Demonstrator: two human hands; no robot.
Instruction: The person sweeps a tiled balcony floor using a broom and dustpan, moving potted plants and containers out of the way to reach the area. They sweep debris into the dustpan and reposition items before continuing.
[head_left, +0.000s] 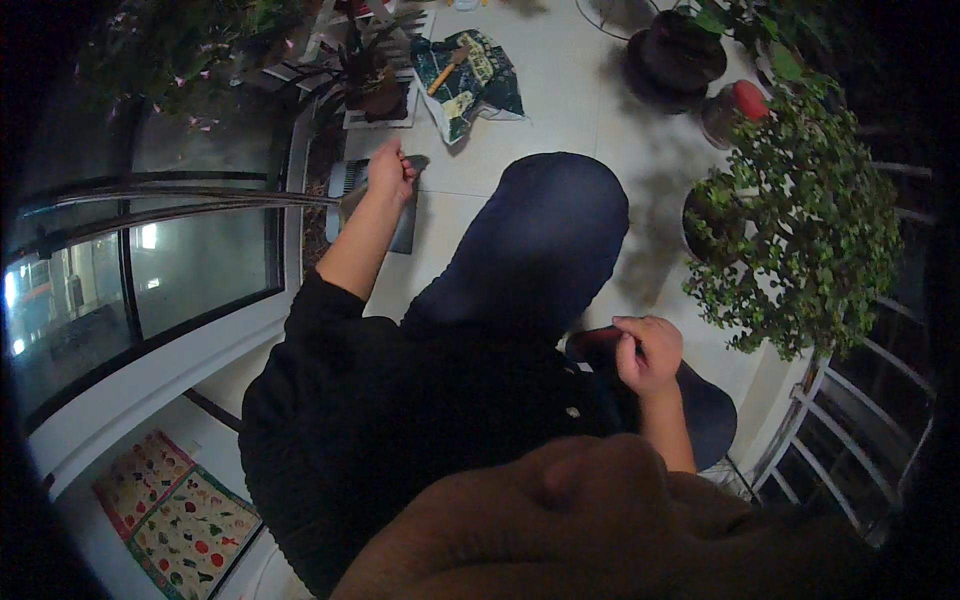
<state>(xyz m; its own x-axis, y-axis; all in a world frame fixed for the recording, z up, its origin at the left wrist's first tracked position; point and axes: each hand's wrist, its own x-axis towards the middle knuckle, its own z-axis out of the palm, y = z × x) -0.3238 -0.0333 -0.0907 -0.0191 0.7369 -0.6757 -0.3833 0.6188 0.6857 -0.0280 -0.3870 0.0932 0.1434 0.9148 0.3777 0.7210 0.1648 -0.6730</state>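
My left hand (391, 174) is over a grey dustpan (403, 229) on the tiled floor, its fingers curled. Whether it grips anything there cannot be seen. Beyond it, a small hand tool with a wooden handle (442, 79) lies on a crumpled dark green printed bag (499, 86). My right hand (654, 352) is low beside my bent knee, thumb and fingers curled towards each other, next to a dark reddish thing (598, 343) that is too dim to name. No held object shows clearly in this hand.
A leafy potted plant (795, 217) and a dark pot (679, 56) stand at the right, by a white metal railing (844, 435). At the left are a glass window (202, 251) and a spiky potted plant (375, 86). A patterned mat (191, 525) lies lower left.
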